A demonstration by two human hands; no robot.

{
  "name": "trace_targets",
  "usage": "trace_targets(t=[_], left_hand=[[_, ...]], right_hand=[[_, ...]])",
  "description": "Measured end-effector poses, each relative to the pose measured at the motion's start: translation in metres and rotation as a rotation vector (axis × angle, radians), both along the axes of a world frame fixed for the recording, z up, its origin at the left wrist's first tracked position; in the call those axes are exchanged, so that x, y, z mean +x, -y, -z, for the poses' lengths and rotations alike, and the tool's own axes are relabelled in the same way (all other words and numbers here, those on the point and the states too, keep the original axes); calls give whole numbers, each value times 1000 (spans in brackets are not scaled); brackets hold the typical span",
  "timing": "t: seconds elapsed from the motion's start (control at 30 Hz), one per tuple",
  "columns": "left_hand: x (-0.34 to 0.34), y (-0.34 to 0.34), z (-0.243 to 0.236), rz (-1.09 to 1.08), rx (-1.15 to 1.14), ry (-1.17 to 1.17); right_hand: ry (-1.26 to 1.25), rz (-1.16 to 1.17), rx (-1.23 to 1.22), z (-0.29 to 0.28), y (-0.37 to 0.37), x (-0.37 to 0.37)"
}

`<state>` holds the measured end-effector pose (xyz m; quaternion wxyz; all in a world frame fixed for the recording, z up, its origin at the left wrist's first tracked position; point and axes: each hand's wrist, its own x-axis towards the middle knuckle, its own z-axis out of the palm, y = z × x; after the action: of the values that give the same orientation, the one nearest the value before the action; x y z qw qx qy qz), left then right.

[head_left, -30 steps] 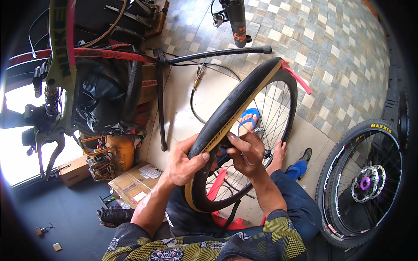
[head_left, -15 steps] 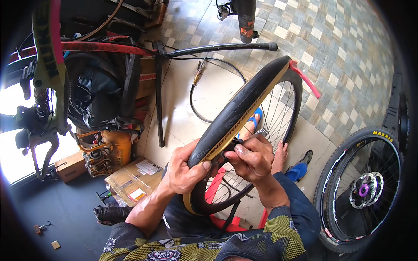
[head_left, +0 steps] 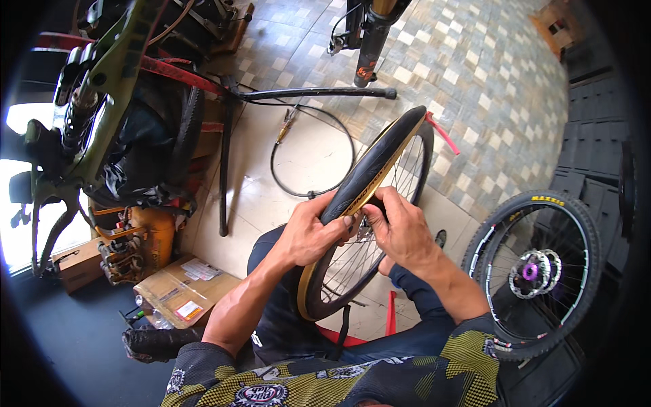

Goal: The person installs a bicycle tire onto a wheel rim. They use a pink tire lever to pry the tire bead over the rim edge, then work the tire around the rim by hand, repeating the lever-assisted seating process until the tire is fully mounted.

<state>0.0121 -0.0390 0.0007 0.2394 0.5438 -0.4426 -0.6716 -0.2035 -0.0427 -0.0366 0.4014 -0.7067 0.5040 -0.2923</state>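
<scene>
The person holds a bicycle wheel with a deep dark rim and thin spokes tilted in front of the body, above the pale tiled floor, its lower end close to the legs; its smooth black tyre with tan sidewalls slants up and away toward the floor's far right corner. The bare left hand wraps the tyre's near part from the left, pinching it between thumb and fingers, with the thumb laid on the tan sidewall. Just beside that thumb, the bare right hand bends its thumb and fingers in at the tyre's inner edge; I cannot tell whether they pinch the sidewall or something small. A narrow red strip juts out at the wheel's far end. Beyond the wheel, a looped black hose with a brass-coloured fitting lies on the floor, near a black tubular stand leg. Toward the floor's left edge lies a brown cardboard box with white labels; toward its right edge stand wheels with knobby black tyres, a purple hub showing among them.
</scene>
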Motion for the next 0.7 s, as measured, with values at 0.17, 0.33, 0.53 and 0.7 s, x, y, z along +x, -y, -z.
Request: trace_targets(t=[0.17, 0.33, 0.53, 0.7], left_hand=[[-11, -6, 3, 103, -47, 53], [-24, -18, -11, 174, -138, 82], [-34, -25, -20, 284, -158, 169], [-38, -32, -13, 228, -183, 103]], right_hand=[[-361, -157, 0, -39, 0, -26], [-477, -226, 36, -73, -9, -41], [-652, -301, 65, -102, -13, -51], [-686, -318, 84, -104, -14, -53]])
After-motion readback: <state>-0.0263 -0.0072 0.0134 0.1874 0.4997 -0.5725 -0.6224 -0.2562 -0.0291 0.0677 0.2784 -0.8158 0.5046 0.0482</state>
